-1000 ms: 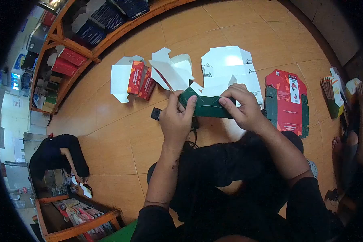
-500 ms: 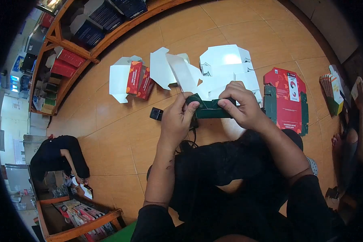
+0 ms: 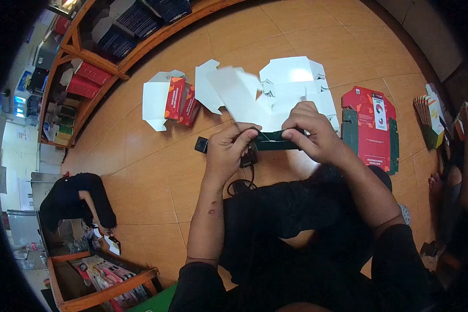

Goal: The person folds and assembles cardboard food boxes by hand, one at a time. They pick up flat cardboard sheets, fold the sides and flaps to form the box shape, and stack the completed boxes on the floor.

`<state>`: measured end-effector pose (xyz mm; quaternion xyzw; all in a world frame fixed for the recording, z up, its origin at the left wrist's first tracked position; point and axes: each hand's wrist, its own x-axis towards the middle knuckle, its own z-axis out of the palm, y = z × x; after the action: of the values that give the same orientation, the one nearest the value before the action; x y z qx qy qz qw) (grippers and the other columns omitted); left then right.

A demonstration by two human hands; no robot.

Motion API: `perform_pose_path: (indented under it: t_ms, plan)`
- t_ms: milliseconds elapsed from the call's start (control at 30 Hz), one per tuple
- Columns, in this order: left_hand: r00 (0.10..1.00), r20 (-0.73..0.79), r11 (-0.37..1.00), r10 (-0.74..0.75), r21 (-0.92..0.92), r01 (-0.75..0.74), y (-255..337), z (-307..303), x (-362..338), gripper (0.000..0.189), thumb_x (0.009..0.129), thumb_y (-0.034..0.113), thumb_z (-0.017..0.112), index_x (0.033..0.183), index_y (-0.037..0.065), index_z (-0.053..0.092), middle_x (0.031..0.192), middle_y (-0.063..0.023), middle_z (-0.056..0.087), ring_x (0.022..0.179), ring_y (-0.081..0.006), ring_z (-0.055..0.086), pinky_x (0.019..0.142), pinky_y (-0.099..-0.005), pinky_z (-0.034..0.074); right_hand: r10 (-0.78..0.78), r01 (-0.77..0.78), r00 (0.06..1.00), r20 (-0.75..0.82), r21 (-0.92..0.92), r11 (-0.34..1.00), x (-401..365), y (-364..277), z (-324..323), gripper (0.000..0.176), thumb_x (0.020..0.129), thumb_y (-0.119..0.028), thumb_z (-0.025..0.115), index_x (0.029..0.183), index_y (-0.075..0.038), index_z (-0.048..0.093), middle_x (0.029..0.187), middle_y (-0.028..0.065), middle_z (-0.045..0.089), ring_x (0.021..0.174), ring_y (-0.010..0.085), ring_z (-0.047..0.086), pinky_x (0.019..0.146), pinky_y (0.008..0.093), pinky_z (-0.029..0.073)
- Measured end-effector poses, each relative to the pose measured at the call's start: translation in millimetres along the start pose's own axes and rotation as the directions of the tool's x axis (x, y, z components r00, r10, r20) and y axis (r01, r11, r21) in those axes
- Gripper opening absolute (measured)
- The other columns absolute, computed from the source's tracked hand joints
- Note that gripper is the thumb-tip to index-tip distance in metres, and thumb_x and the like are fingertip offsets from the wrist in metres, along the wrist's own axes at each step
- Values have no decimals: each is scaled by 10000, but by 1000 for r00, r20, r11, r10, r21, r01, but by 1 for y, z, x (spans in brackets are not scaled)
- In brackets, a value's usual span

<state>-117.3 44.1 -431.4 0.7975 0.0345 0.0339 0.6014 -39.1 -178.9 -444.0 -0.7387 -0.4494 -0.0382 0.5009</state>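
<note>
Between my two hands is a partly folded cardboard box (image 3: 277, 144), dark green on the outer wall that faces me and white inside. My left hand (image 3: 228, 151) pinches its left corner, thumb over the green edge. At the right end, my right hand (image 3: 314, 136) grips the same wall with the thumb on top and fingers curled behind. A white flap of the box rises up and to the left from my left hand, slightly blurred. Just beyond it lies a stack of flat white box blanks (image 3: 291, 83). My fingers hide the corner folds.
Red folded boxes (image 3: 179, 101) with open white lids stand ahead on the left. A flat red and green blank (image 3: 372, 130) lies to the right. A black device (image 3: 201, 144) with a cable sits near my left hand. Other people (image 3: 78, 200) crouch at left and sit at right; wooden shelves (image 3: 96, 60) line the left.
The white flap has swung slightly to the left and outward. The green wall between my thumbs has tilted and shows a narrower face; both hands keep their hold.
</note>
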Motion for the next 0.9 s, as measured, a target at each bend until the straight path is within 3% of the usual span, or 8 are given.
perform_pose_path:
  t_ms: [133,300,433,533,700,800,833,900]
  plan:
    - [1000,18,999,-1,48,0,3,3,-4,145,922,110,662,1010,26,741,677,8,621,574,-32,521,516,-187,400,-10,9,1000,11,32,999,-2,3,3,147,911,-202,620,867,-65,644,780,55,579,820,242,517,844,364,361]
    - [939,74,886,335,315,-341,5,19,-8,135,902,109,681,971,15,750,698,-38,692,588,-60,581,543,-208,447,8,-9,1000,29,46,999,-4,3,7,140,909,-201,621,864,-69,642,787,56,590,826,244,527,840,364,362]
    - [986,1,711,167,693,-121,18,16,-8,343,970,275,593,1258,93,638,708,-141,669,611,-233,657,585,-324,493,59,-60,996,-74,-22,998,-3,-2,10,141,903,-197,627,857,-65,647,798,64,616,813,248,549,826,365,365]
    - [998,-25,777,49,630,-22,21,22,-10,402,1008,355,498,1337,126,524,738,-171,643,679,-340,665,628,-399,493,110,-118,979,-172,-40,992,-4,-5,15,146,902,-198,630,850,-63,650,791,70,621,794,248,555,816,359,366]
    - [986,43,765,163,625,-154,-2,23,-8,344,1022,397,436,1186,98,479,851,-216,641,790,-419,652,679,-479,493,63,-93,965,-253,-109,990,-6,-4,20,134,911,-144,623,847,-30,649,761,90,593,750,246,530,740,347,376]
    - [998,20,809,59,585,-59,-3,14,-4,356,1020,429,412,1132,93,452,905,-257,635,825,-479,627,693,-521,495,148,-141,984,-99,70,988,-4,-3,6,183,924,-207,624,966,-35,672,878,84,642,874,226,590,855,361,422]
    - [1000,6,850,0,526,-3,-6,7,-1,371,1023,434,399,1135,83,441,905,-267,624,822,-490,619,687,-525,491,269,-209,951,-155,324,923,-1,-4,-2,214,938,-218,615,1027,-29,661,918,76,640,920,203,590,878,345,435]
    - [991,-6,887,132,447,-115,-15,-11,4,412,1037,457,343,1145,68,426,877,-225,640,737,-416,658,617,-445,523,395,-254,909,-135,572,780,3,8,-22,296,951,-246,625,1151,-27,627,1038,64,625,1018,131,565,900,280,459]
